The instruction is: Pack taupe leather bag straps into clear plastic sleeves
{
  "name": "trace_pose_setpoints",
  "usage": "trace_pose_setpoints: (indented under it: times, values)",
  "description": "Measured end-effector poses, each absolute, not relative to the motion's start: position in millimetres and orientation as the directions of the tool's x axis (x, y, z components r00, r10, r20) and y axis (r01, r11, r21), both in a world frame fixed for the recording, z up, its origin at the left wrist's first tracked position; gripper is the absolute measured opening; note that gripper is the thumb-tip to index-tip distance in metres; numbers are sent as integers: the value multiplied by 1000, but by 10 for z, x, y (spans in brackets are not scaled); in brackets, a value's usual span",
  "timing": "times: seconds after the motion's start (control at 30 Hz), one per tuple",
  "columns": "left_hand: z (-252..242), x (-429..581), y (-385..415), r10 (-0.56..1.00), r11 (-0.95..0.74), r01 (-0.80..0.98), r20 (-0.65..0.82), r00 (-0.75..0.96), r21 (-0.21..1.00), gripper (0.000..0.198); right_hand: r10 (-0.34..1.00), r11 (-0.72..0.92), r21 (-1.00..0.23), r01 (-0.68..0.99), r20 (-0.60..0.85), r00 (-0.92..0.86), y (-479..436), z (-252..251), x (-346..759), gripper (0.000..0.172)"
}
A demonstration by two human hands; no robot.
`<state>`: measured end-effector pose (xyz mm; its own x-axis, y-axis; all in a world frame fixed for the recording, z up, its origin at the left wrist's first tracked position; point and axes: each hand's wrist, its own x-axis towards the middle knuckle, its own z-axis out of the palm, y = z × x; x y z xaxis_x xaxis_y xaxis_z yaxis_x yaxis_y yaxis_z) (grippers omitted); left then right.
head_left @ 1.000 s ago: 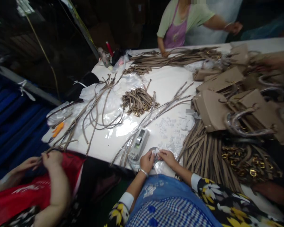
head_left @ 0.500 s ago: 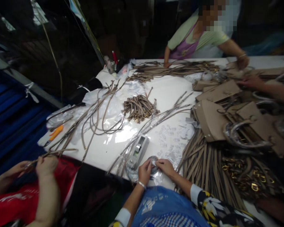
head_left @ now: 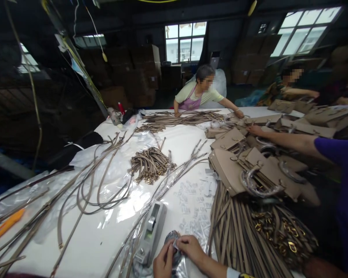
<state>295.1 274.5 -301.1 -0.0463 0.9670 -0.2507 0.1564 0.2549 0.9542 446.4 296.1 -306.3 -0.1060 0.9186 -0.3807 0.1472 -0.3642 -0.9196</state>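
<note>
The small pale piece (head_left: 175,244) sits right where your fingertips meet, at the near edge of the counter (head_left: 88,241), so the relation to mind is that it lies between your hands, with neither clearly nearer. From your left hand (head_left: 164,259) it lies ahead and slightly to the right, at the very tips; from your right hand (head_left: 190,249) it lies to the left, past the bent forefinger. Thumb and forefinger of each hand appear pinched together on it, the left reaching up from below and the right coming in from the side. It is too small, and too much covered by your fingers, to tell its long axis. Just behind and under the fingertips is a dark grey roundish bundle (head_left: 172,235), its outline partly hidden. Farther left, beside your left hand, stands the tape dispenser (head_left: 151,233), its long axis slanting away from you and to the right. Beyond your right hand, the loose heap of flat brown straps (head_left: 231,231) fans toward you, well apart from the pinch, while small printed labels (head_left: 191,208) lie scattered ahead.
</note>
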Motion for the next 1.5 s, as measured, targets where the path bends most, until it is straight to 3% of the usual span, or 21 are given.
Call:
trace_pose_setpoints:
  times: [0.17,0.37,0.6,1.07,1.3,1.5]
  values:
    - [-3085,2947,2781,951,309,140,-307,-37,941,42,925,-370,-920,129,-378,-43,2978,-3081,4404,30]
    - [-2823,2989,2777,986,166,244,-159,-51,955,28,902,-404,-906,122,-417,-113,2937,-2962,4475,35]
    - [-2817,3001,2700,970,243,242,-233,-68,939,23,862,-458,-884,89,-467,-199,2957,-2985,4541,36]
    - [-2919,3029,2754,920,389,127,-379,-99,912,34,880,-439,-898,24,-435,-190,2956,-2893,4501,43]
    - [-2985,3022,2797,899,436,105,-427,-99,894,33,911,-330,-932,146,-356,-211,2961,-2972,4532,39]
    - [-2947,3032,2826,904,427,130,-417,-92,895,26,946,-132,-911,391,-234,-225,2991,-2891,4542,25]
